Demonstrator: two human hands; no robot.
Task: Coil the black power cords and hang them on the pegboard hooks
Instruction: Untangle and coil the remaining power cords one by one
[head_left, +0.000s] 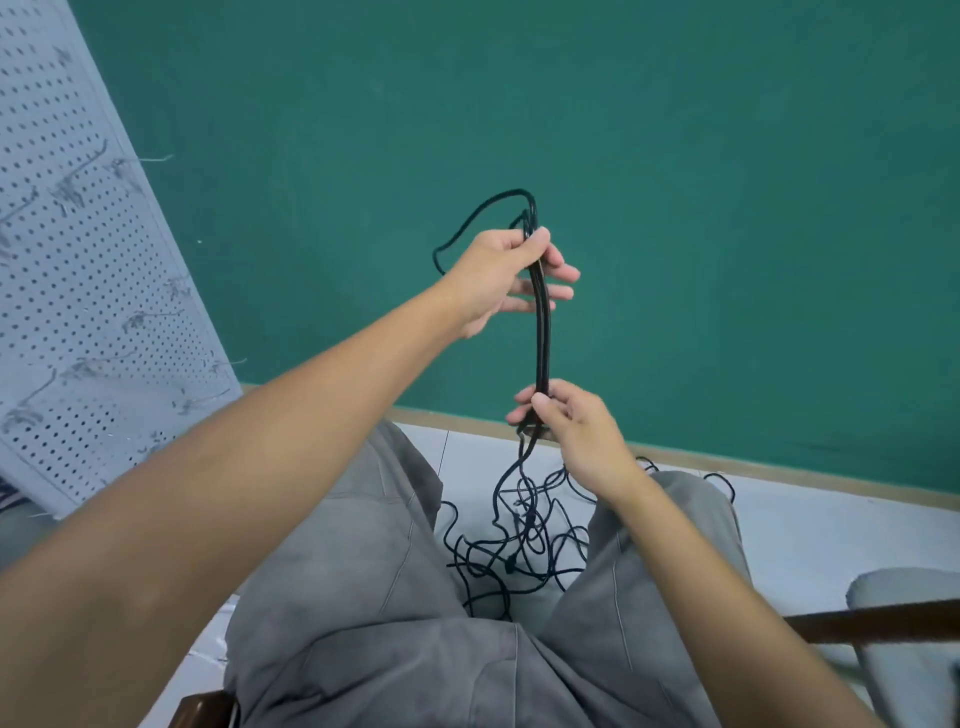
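Both hands' fingers curled around black cord bundle.

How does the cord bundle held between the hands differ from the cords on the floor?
The bundle is gathered into tight parallel strands; the floor cords sprawl in loose tangled loops. The bundle is held up by the left hand and right hand; the floor cords lie untouched. Both are black.

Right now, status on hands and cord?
Left hand and right hand both grip the cord bundle. Tangled cords on floor. Pegboard hooks bare.
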